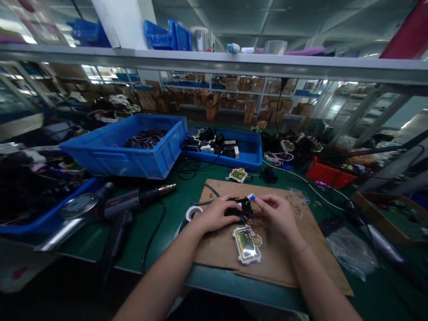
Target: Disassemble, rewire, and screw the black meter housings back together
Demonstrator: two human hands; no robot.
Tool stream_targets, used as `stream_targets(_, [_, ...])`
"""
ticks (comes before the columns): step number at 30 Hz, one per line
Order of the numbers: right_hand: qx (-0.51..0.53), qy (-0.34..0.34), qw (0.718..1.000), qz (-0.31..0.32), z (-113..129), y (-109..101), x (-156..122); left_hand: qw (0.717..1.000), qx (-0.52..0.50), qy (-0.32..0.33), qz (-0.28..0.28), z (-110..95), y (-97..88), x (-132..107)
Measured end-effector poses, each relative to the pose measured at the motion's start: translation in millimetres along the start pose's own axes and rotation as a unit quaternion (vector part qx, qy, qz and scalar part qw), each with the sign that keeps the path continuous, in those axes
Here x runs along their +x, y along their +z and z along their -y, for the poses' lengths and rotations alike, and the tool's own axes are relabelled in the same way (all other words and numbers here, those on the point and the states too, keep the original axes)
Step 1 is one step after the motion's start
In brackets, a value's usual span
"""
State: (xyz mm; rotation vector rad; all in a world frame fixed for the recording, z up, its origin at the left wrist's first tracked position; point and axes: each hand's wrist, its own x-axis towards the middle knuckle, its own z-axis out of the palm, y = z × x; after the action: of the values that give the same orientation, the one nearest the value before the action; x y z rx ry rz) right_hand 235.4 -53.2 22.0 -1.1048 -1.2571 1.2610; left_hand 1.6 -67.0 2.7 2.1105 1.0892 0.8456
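Both hands meet over a brown board [294, 267] on the green bench. My left hand [216, 215] is closed around a small black part [243, 207] with thin wires. My right hand [279, 217] pinches the same part from the right, fingers curled, next to a small blue-and-white connector [251, 197] at the top of the part. A white-edged circuit board [248, 243] lies flat on the brown board just below both hands, touching neither.
A heat gun [133, 203] lies left of the board, with a tape roll [191, 212] beside it. Two blue bins [110, 156] [249, 160] of parts stand behind. Another small circuit board [238, 174], a red tray [329, 176] and a plastic bag [351, 254] are around.
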Motion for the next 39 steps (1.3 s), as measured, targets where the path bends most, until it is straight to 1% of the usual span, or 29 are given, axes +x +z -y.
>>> stream_targets(3, [-0.109,-0.011,0.994,0.017,-8,-6,-4,1.000,0.009,0.011,0.011,0,-0.6,0])
stream_targets(6, [-0.240,-0.066,0.968,0.033,-13,-6,-5,1.000,0.004,0.011,0.009,0,-0.7,0])
stream_targets(9, [-0.362,-0.151,0.919,0.047,-11,-1,-5,1.000,-0.009,0.010,0.001,1,0.2,0])
stream_targets(12, [-0.447,-0.201,0.870,0.058,-6,4,-6,1.000,-0.012,0.004,-0.005,2,1.2,0])
stream_targets(15, [-0.531,-0.225,0.815,0.063,-1,8,-9,1.000,-0.012,0.001,-0.006,4,1.5,0])
stream_targets(17, [-0.583,-0.228,0.777,0.069,3,11,-12,1.000,-0.009,0.002,-0.003,4,1.0,0])
stream_targets(19, [-0.620,-0.222,0.748,0.078,7,15,-13,1.000,-0.004,0.007,0.001,4,0.3,0])
stream_targets(20, [-0.633,-0.218,0.738,0.083,9,17,-13,1.000,-0.001,0.009,0.001,3,-0.1,0])
stream_targets(22, [-0.644,-0.209,0.730,0.091,13,22,-12,1.000,0.005,0.012,0.003,3,-0.6,0])
stream_targets(27, [-0.630,-0.182,0.748,0.103,20,25,-3,1.000,0.017,0.024,0.004,6,0.1,-1])
stream_targets(29, [-0.631,-0.170,0.749,0.107,22,24,1,0.999,0.019,0.029,0.000,8,0.9,-1])
stream_targets(36, [-0.644,-0.168,0.736,0.120,27,26,8,0.999,0.034,0.032,0.001,9,0.7,-2])
stream_targets(39, [-0.640,-0.165,0.739,0.126,28,27,11,0.999,0.033,0.031,0.000,7,0.0,-2])
